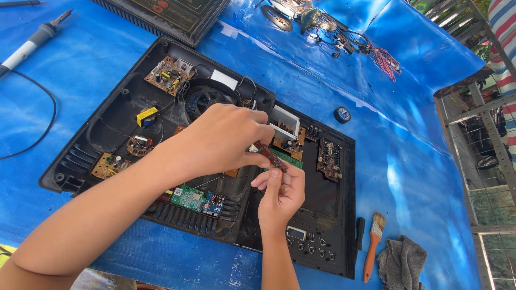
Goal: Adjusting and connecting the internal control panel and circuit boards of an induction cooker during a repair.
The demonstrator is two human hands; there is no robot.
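Observation:
An opened black appliance housing (115, 115) lies on a blue sheet, with several circuit boards and a round fan (207, 99) inside. My left hand (220, 139) reaches over its middle and pinches a small dark red part (269, 156). My right hand (280, 193) comes up from below and holds the same small part at its lower end, fingers closed around it. Under the hands sit a green board (188, 197) and a blue module (214, 204). What the part connects to is hidden by my fingers.
A soldering iron (32, 43) with its cord lies at the far left. A brush with an orange handle (372, 247) and a grey rag (400, 263) rest at the right. A tape roll (342, 114), loose wires and parts (344, 37), and another black housing (166, 16) lie farther back.

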